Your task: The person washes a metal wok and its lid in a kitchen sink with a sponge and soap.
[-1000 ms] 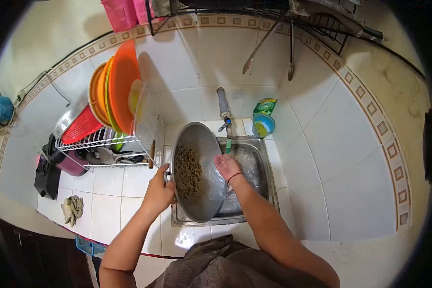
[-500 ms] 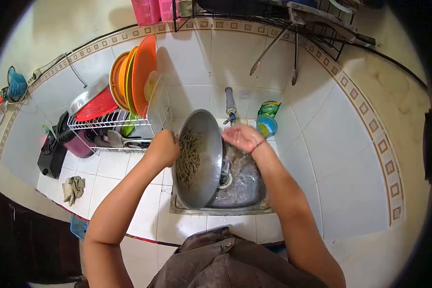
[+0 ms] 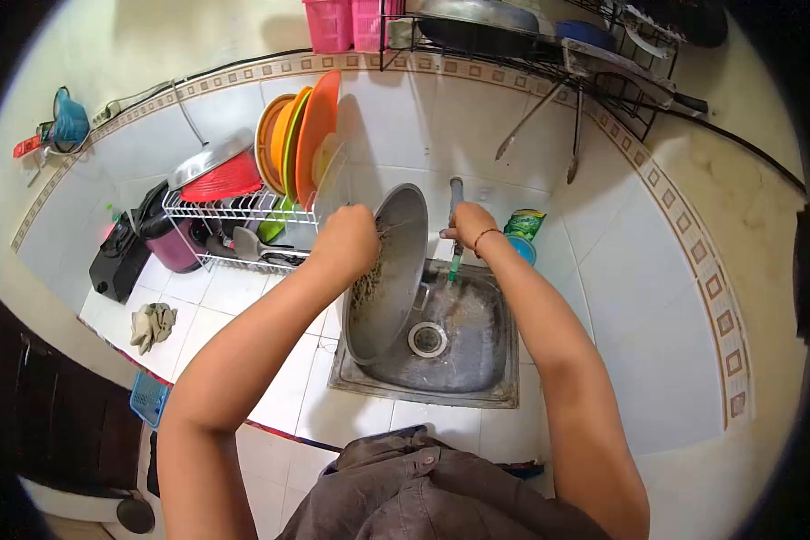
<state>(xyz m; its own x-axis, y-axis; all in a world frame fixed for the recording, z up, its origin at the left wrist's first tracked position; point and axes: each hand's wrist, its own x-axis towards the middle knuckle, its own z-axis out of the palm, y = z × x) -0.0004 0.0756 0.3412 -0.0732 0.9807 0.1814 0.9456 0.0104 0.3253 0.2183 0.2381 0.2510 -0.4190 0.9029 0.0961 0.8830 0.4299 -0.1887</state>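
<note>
**Q:** Where is the pan, and which way does it point?

**A:** The pan [image 3: 391, 270], round and grey metal, stands on edge over the left side of the steel sink [image 3: 477, 382]. Its long axis runs from the near left edge of the sink up towards the tiled wall. It is tilted nearly upright. The hollow inside, smeared with brown residue, faces left and a little towards the viewer. The back faces the tap [image 3: 456, 191].

**Q:** What are the hands doing?

**A:** The left hand [image 3: 346, 241] is at the pan's upper left rim, its grip clenched on the rim. The right hand [image 3: 471, 223] is at the tap on the back wall, its grip closed round the tap. A green spout shows just below that hand.

**Q:** What lies around them?

**A:** The drain [image 3: 427, 338] is in the sink basin, just right of the pan. On the white tiled counter [image 3: 225, 297] to the left stands a wire dish rack [image 3: 243, 211] holding upright orange plates [image 3: 319, 135]. A crumpled cloth [image 3: 151, 324] lies well apart, further left.
</note>
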